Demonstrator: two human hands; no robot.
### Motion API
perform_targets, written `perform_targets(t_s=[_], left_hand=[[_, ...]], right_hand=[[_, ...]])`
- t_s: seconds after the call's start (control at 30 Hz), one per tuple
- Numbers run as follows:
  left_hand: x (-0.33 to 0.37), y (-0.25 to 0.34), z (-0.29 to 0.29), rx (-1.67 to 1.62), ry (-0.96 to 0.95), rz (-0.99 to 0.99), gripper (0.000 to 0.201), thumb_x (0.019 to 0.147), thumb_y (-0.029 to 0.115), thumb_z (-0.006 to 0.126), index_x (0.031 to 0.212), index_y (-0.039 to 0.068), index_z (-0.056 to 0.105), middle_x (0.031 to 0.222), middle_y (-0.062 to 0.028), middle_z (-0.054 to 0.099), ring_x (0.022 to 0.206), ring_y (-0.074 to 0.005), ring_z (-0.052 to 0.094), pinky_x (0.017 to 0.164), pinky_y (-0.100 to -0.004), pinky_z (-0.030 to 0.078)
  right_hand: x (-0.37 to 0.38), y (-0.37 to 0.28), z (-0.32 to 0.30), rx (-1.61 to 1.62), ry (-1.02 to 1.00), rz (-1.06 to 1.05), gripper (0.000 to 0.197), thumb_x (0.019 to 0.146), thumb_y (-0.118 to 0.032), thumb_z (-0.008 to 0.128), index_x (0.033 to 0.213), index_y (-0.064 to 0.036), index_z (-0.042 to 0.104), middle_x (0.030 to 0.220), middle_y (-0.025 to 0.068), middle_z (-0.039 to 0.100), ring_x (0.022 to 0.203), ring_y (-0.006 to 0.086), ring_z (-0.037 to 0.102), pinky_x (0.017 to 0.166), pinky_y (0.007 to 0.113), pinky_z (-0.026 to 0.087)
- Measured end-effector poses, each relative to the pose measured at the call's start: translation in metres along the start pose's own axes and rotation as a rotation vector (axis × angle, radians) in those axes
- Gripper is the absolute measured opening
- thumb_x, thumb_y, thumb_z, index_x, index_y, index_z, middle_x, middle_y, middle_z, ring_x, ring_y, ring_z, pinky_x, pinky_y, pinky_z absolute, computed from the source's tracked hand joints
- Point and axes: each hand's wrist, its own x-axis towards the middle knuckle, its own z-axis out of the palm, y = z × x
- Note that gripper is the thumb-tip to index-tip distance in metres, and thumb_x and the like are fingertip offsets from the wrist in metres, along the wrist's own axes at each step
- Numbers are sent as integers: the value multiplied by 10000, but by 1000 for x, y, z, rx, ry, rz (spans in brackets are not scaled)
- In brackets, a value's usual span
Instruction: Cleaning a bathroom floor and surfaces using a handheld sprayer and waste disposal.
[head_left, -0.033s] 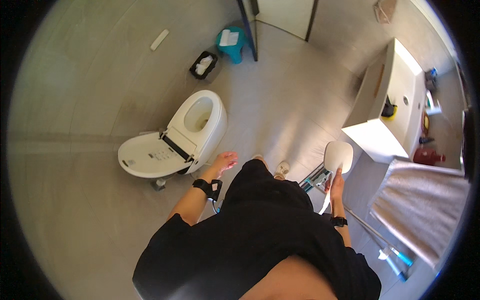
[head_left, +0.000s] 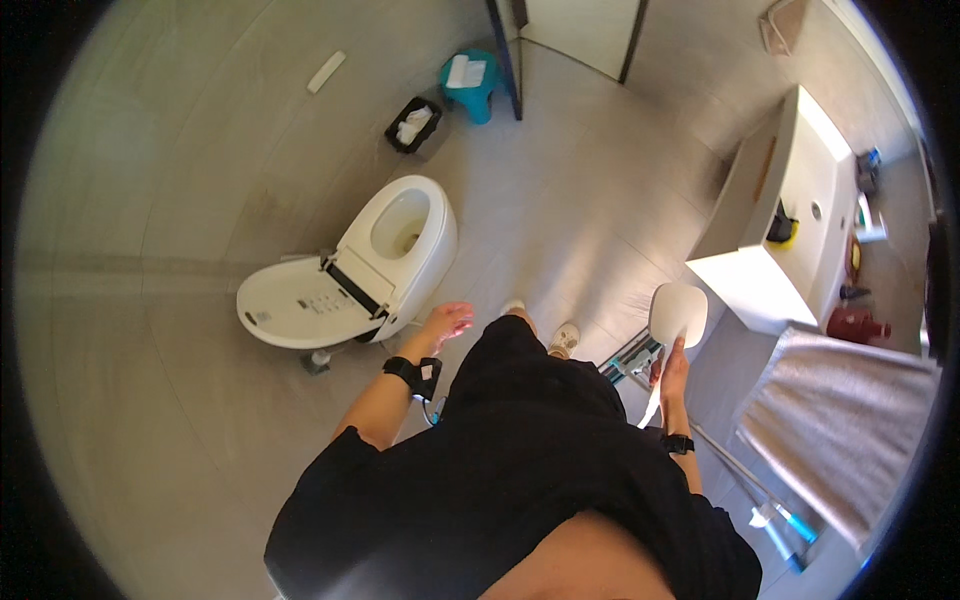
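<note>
My right hand (head_left: 673,372) is closed round the handle of a white shower head (head_left: 678,314) with a broad, rounded-square face. A white hose (head_left: 651,402) hangs below that grip. My left hand (head_left: 446,326) is held out empty, its fingers loosely bent and apart, beside a white toilet (head_left: 447,235). The toilet's lid (head_left: 290,305) is raised against the wall side, and the bowl is uncovered. Both my wrists carry black bands. Past the shower head, near my right hand, a flat grey-green mop head (head_left: 630,357) lies on the floor.
A black waste bin (head_left: 412,125) with white paper and a teal stool (head_left: 470,88) stand beyond the toilet. At the right is a white washbasin cabinet (head_left: 750,283) with bottles along its edge. A grey towel (head_left: 840,420) hangs near it, with blue-ended poles (head_left: 795,522) below.
My view has shifted slightly, so the toilet, bin and basin sit a little differently in it. Both hands keep their places, and the shower head stays in my right hand.
</note>
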Motion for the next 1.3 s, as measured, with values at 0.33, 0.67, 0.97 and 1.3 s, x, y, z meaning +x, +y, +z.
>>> perform_targets(t_s=[0.33,0.67,0.97,1.3], left_hand=[[58,-3,-78,-326,158,-109,282,909,284,668,1121,120,581,993,-21,618,869,-179,623,643,-263,475],[209,225,-132,-43,94,11,308,920,217,636,1178,53,606,1048,-66,661,884,-169,647,705,-252,509],[360,420,-70,132,19,216,412,872,110,662,1244,12,515,950,-68,604,821,-143,617,678,-274,523],[485,682,70,380,217,830,750,889,257,701,1454,10,274,1411,-134,447,1050,-272,594,858,-378,488]], right_hand=[[93,-75,78,-135,-1,5,606,972,-609,366,766,-58,510,499,35,431,395,152,421,374,288,336],[157,-135,181,-103,69,52,606,944,-653,399,793,-73,492,497,16,428,382,121,395,363,267,336],[248,-167,203,-61,184,121,618,921,-682,411,788,-85,496,491,6,426,375,112,390,361,256,319],[361,-195,205,-79,253,245,561,961,-588,427,800,-57,513,511,33,456,393,127,425,376,271,345]])
